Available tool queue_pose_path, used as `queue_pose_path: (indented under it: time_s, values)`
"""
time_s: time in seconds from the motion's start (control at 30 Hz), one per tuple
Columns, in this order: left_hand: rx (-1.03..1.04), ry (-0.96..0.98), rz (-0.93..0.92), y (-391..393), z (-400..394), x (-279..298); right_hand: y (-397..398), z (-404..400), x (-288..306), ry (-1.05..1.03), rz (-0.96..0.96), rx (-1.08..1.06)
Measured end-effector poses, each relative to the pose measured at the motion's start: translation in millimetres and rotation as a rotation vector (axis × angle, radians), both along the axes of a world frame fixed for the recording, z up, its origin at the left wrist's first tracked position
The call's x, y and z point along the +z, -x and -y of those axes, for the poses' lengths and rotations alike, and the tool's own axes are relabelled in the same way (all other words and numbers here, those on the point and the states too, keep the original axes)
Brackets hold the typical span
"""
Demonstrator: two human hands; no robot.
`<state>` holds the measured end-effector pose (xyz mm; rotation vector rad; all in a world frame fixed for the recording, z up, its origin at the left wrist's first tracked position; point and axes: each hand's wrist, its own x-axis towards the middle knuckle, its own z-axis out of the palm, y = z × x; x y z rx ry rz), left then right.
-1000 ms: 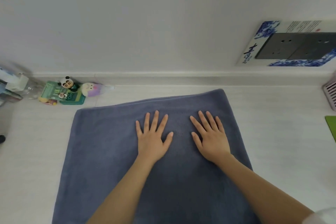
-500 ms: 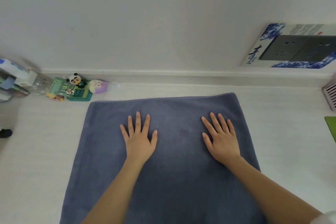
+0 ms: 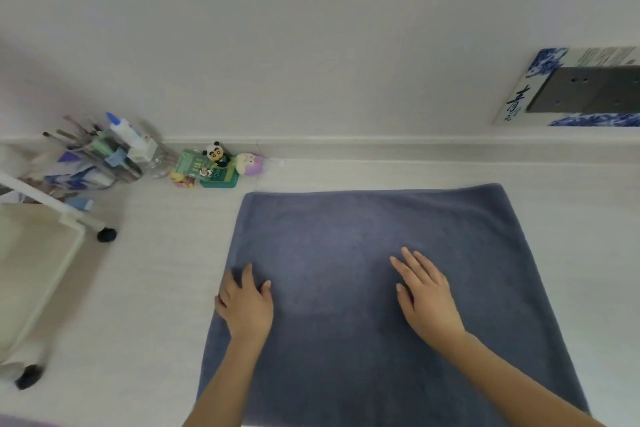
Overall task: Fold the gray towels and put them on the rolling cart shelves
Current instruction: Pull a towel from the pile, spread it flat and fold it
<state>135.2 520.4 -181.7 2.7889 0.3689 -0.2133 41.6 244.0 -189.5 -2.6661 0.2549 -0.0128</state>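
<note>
The gray towel (image 3: 374,288) lies spread flat across the centre and lower right of the frame. The left hand (image 3: 246,305) rests at its left edge, fingers slightly bent, holding nothing. The right hand (image 3: 427,298) lies flat mid-towel. The cart (image 3: 41,253) stands at the left edge

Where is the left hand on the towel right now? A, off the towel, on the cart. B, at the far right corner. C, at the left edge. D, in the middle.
C: the left hand lies flat at the left edge of the towel, its outer fingers reaching that edge, while the right hand rests nearer the middle.
</note>
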Motion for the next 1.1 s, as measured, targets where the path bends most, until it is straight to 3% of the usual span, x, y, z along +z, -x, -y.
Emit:
queue_pose_path:
  time_s: [0.2, 0.37, 0.63, 0.9, 1.0, 1.1]
  values:
    - [0.145, -0.001, -0.097, 8.9, -34.6, 15.4, 6.1, -70.9, 13.8, -0.483, -0.054, -0.035]
    - [0.175, 0.248, -0.173, -0.6, -54.9, 20.6, 6.8, -86.3, 15.9, -0.535, -0.111, -0.131]
    - [-0.086, 0.528, -0.193, -7.8, -49.5, 57.0, 5.9, -88.6, 28.8, -0.756, -0.251, -0.237]
    - [-0.494, 0.573, -0.185, 21.4, 49.1, 103.7, 20.6, -71.8, 45.1, -1.187, -0.048, -0.538]
    - [-0.533, 0.595, -0.325, 41.2, 98.3, 102.1, 36.1, -50.6, 50.7, -1.255, -0.002, -0.66]
    - [-0.481, 0.651, -0.486, 59.1, 125.8, 90.4, 51.6, -34.2, 45.6, -1.276, -0.095, -0.715]
